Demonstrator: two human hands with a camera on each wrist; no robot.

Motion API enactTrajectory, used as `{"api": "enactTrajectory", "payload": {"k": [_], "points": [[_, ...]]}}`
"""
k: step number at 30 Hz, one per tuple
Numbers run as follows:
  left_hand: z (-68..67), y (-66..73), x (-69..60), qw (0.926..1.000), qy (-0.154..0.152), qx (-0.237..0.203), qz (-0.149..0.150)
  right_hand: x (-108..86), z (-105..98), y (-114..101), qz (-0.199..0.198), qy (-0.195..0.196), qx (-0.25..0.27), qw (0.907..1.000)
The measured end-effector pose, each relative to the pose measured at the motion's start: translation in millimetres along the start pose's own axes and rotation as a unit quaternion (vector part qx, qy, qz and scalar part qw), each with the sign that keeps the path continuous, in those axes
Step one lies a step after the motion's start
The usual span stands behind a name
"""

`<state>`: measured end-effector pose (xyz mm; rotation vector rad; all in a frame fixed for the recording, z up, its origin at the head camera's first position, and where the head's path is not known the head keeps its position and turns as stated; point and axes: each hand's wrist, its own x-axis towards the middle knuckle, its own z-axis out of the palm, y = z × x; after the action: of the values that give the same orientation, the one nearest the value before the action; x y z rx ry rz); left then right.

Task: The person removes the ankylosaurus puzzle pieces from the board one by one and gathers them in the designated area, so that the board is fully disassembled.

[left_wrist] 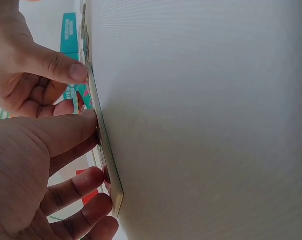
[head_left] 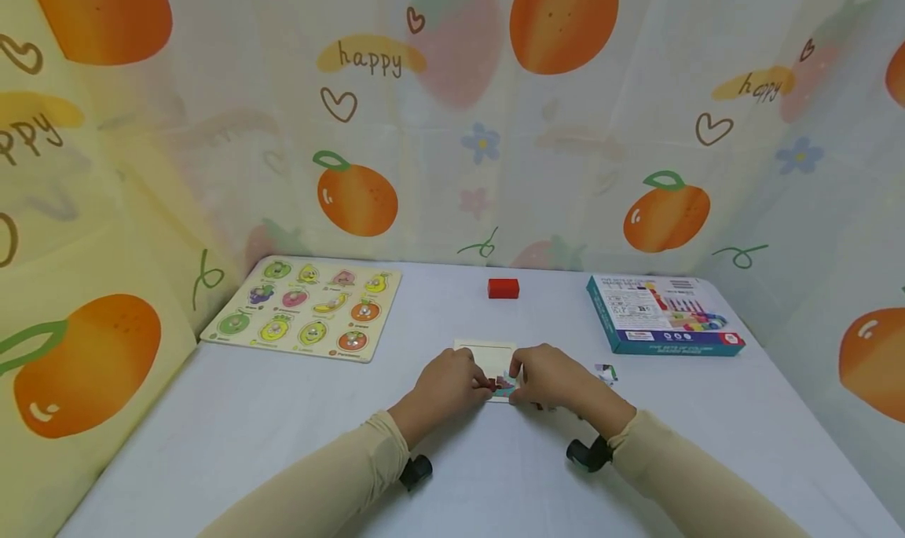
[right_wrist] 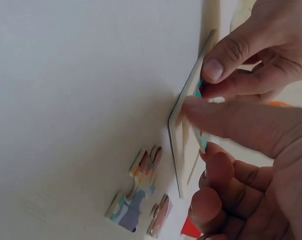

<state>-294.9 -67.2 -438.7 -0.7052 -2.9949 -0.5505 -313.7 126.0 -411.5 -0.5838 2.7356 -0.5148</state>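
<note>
A small jigsaw in a pale tray (head_left: 492,355) lies before me, with teal and dark red picture pieces (head_left: 504,386) at its near end. My left hand (head_left: 447,385) rests at the tray's left side, thumb and forefinger pinching a dark red puzzle piece. In the left wrist view its other fingers lie along the tray's rim (left_wrist: 111,175). Over the right side, my right hand (head_left: 551,375) pinches a teal-edged puzzle piece (right_wrist: 203,141) between thumb and forefinger, its thumb touching the tray. The fingers partly hide both pieces.
Loose puzzle pieces (right_wrist: 128,212) lie right of the tray, another piece (head_left: 606,373) farther right. Behind stand a red block (head_left: 503,289) and, at right, a teal-sided box (head_left: 665,314). A fruit-picture board (head_left: 384,302) lies at left. Printed curtains (head_left: 438,153) enclose the table.
</note>
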Motion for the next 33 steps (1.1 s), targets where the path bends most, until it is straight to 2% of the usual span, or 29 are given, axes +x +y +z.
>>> {"api": "enactTrajectory", "payload": {"k": [5,10,16,19,22,25,28,33], "points": [[0.4,0.3,0.0,1.0,0.001,-0.006,0.003,-6.0,-5,4,0.007,0.004,-0.012,0.9999],[0.3,-0.1,0.0,1.0,-0.005,-0.003,0.0,-30.7,-12,14,0.015,-0.003,-0.002,0.9999],[-0.5,0.3,-0.3,0.9995,-0.023,-0.007,-0.021,-71.5,0,37,-0.033,-0.021,0.031,0.9987],[-1.2,-0.1,-0.9,0.9991,-0.028,-0.01,-0.029,-83.8,8,45,-0.063,-0.023,0.049,0.9965],[-0.7,-1.6,-1.2,0.9991,-0.029,-0.009,-0.031,-87.7,13,49,-0.081,-0.008,0.046,0.9956],[0.9,-3.4,-1.4,0.9993,-0.029,0.001,-0.023,-87.0,16,50,-0.084,0.003,0.039,0.9957],[1.3,-5.2,-2.2,0.9995,-0.031,0.005,-0.007,-85.5,16,49,-0.08,-0.002,0.037,0.9961],[-2.8,-10.8,-4.9,0.9988,-0.033,-0.035,0.011,-79.2,8,42,-0.069,-0.002,0.028,0.9972]]}}
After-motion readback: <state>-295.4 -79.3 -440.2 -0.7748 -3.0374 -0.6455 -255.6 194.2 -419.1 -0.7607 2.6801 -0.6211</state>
